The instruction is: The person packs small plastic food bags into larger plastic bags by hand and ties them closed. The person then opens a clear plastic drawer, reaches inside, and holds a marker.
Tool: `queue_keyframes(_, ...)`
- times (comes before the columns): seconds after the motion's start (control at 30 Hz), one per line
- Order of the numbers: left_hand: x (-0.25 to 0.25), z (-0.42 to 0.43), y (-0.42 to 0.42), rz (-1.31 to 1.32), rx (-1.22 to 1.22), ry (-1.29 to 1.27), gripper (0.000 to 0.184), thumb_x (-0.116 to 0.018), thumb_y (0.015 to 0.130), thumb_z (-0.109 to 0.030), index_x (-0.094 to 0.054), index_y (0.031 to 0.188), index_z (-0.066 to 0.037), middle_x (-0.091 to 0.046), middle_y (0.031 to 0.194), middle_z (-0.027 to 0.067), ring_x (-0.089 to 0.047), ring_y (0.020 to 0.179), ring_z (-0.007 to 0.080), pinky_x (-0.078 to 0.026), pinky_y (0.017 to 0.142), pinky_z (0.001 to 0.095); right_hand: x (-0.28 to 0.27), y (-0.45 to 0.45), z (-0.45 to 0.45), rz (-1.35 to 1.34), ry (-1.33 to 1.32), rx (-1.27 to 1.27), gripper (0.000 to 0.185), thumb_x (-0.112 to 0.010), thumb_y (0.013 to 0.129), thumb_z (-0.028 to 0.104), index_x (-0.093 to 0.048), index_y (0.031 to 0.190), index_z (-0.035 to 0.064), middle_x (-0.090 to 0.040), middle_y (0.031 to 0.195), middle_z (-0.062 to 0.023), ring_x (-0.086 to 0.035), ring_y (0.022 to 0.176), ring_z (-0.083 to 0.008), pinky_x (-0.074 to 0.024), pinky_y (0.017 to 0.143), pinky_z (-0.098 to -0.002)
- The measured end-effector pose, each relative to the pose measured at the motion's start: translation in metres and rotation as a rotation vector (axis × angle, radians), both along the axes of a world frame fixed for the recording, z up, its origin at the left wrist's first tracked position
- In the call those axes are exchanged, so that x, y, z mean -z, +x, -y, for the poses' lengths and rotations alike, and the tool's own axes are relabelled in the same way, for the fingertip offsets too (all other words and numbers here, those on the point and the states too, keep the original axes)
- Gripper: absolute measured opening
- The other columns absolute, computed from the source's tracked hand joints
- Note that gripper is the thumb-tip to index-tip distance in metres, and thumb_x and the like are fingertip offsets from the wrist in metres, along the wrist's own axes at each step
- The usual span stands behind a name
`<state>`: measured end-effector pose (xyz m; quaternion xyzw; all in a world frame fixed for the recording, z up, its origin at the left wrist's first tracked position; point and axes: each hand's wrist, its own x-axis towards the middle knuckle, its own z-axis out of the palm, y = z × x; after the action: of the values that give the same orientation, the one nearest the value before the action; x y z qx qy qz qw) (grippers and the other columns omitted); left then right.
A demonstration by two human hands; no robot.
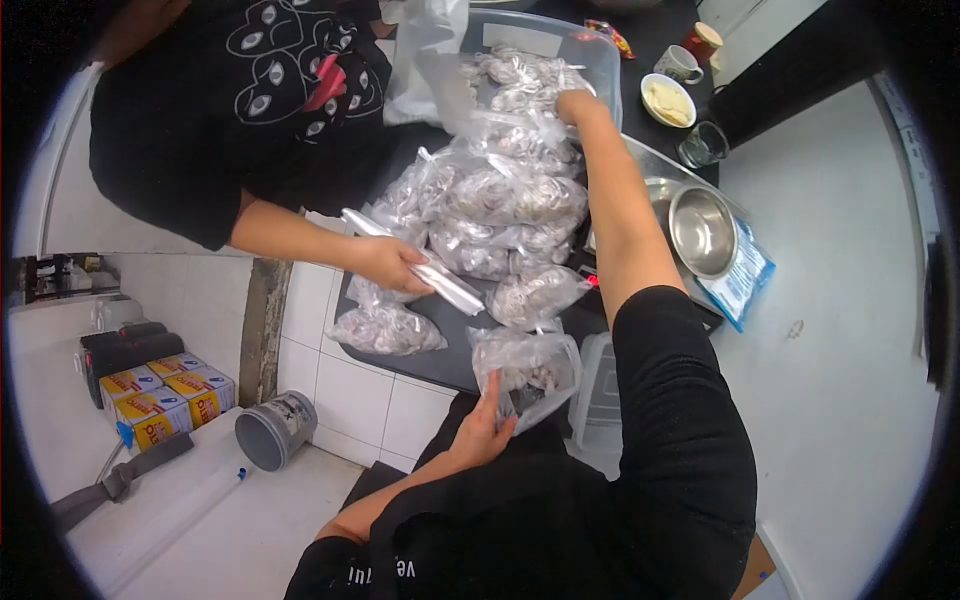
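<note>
My left hand (480,437) holds a clear plastic bag (545,385) near my lap, thumb and fingers against its side. The bag's mouth gapes and some pale, greyish pieces lie inside. My right hand (575,106) is stretched far forward to the heaped bags at the clear plastic bin (597,60); its fingers are mostly hidden. Between my arms, filled, knotted plastic bags (510,195) are piled on the dark table. One more filled bag (535,295) rests just beyond the bag in my left hand.
Across the table, a co-worker's hand (390,262) grips a folded stack of plastic bags (450,285). To the right are a metal bowl (703,232), a blue-and-white packet (742,285), a glass (703,145), a white bowl (668,100) and a mug (680,66). A grey bucket (277,430) lies on the floor.
</note>
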<state>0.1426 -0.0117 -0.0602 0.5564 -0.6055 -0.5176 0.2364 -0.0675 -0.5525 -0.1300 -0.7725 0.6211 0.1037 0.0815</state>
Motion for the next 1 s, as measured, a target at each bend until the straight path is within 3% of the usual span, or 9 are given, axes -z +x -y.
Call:
queue_keyframes(0.1, 0.003, 0.004, 0.011, -0.026, -0.011, 0.178, 0.085, -0.06, 0.081, -0.009, -0.004, 0.143, 0.0, -0.035, 0.135, 0.0316, -0.044, 0.117, 0.0458, -0.044, 0.09, 0.0393, 0.025, 0.001, 0.014, -0.022, 0.208, 0.065, 0.031, -0.058, 0.073, 0.011, -0.066, 0.103, 0.0049, -0.062, 0.111, -0.0186, -0.06, 0.104, -0.0309, -0.0484, 0.084, -0.0437)
queue_keyframes(0.17, 0.015, 0.002, 0.015, 0.04, -0.008, -0.04, 0.085, -0.061, 0.081, -0.009, -0.003, 0.143, 0.0, -0.035, 0.135, 0.0315, -0.044, 0.117, 0.0457, -0.043, 0.091, 0.0387, 0.047, 0.004, 0.014, 0.064, -0.113, 0.112, 0.026, -0.061, 0.072, 0.009, -0.069, 0.096, 0.0047, -0.065, 0.101, -0.0177, -0.063, 0.099, -0.0306, -0.0489, 0.083, -0.0423)
queue_keyframes(0.3, 0.005, 0.01, 0.015, 0.003, -0.006, 0.017, 0.086, -0.061, 0.082, -0.007, -0.002, 0.144, 0.0, -0.029, 0.139, 0.0318, -0.04, 0.124, 0.044, -0.04, 0.094, 0.0366, -0.033, 0.002, -0.017, 0.016, 0.004, 0.071, 0.022, -0.057, 0.081, 0.015, -0.068, 0.098, 0.0073, -0.065, 0.102, -0.0164, -0.062, 0.1, -0.0304, -0.0488, 0.084, -0.0403)
queue_keyframes(0.43, -0.004, 0.017, 0.009, -0.019, -0.088, 0.003, 0.088, -0.061, 0.079, -0.005, -0.002, 0.144, -0.001, -0.034, 0.135, 0.033, -0.045, 0.117, 0.0458, -0.042, 0.092, 0.0395, -0.086, -0.031, -0.048, 0.377, -0.246, 0.059, 0.029, -0.059, 0.084, 0.03, -0.066, 0.093, 0.0039, -0.067, 0.085, -0.016, -0.065, 0.082, -0.0263, -0.0495, 0.074, -0.0385)
queue_keyframes(0.53, -0.017, 0.018, 0.005, -0.039, -0.157, 0.055, 0.089, -0.062, 0.079, -0.003, 0.0, 0.144, -0.001, -0.029, 0.139, 0.0305, -0.036, 0.128, 0.0384, -0.036, 0.099, 0.0348, -0.113, -0.054, -0.091, 1.064, -0.045, 0.208, 0.033, -0.057, 0.09, 0.038, -0.064, 0.09, 0.006, -0.062, 0.075, -0.002, -0.059, 0.075, -0.0084, -0.049, 0.068, -0.0277)
queue_keyframes(0.57, -0.017, 0.017, 0.004, -0.042, -0.165, 0.049, 0.089, -0.062, 0.079, -0.003, 0.0, 0.144, -0.001, -0.029, 0.139, 0.0305, -0.036, 0.128, 0.0384, -0.036, 0.099, 0.0348, -0.124, -0.055, -0.11, 1.063, -0.046, 0.198, 0.033, -0.057, 0.09, 0.038, -0.064, 0.09, 0.006, -0.062, 0.075, -0.002, -0.059, 0.075, -0.0084, -0.049, 0.068, -0.0277)
queue_keyframes(0.63, -0.016, 0.012, 0.002, -0.01, -0.159, -0.046, 0.09, -0.062, 0.077, -0.001, -0.001, 0.144, -0.001, -0.029, 0.14, 0.0307, -0.034, 0.129, 0.0382, -0.034, 0.101, 0.0353, -0.152, -0.053, -0.157, 1.79, 0.157, 0.348, 0.028, -0.051, 0.094, 0.032, -0.062, 0.099, 0.0071, -0.063, 0.086, -0.0004, -0.059, 0.077, -0.0084, -0.0495, 0.068, -0.0254)
queue_keyframes(0.87, -0.027, -0.01, -0.013, 0.003, -0.272, -0.02, 0.093, -0.065, 0.072, -0.003, -0.004, 0.142, 0.005, -0.026, 0.141, 0.0312, -0.03, 0.131, 0.0399, -0.028, 0.106, 0.0362, -0.195, -0.022, -0.341, 1.577, 0.603, 0.224, 0.023, -0.05, 0.094, 0.018, -0.056, 0.11, 0.0033, -0.064, 0.094, -0.0046, -0.059, 0.09, -0.0133, -0.0475, 0.085, -0.0291)
queue_keyframes(1.0, -0.017, -0.026, -0.02, 0.081, -0.312, -0.116, 0.099, -0.067, 0.07, -0.002, -0.002, 0.144, 0.0, -0.032, 0.14, 0.028, -0.042, 0.125, 0.0332, -0.037, 0.099, 0.0324, -0.144, 0.013, -0.411, 1.078, 0.774, 0.245, 0.029, -0.051, 0.094, 0.031, -0.06, 0.105, 0.006, -0.062, 0.091, -0.001, -0.055, 0.081, -0.0097, -0.0468, 0.069, -0.0273)
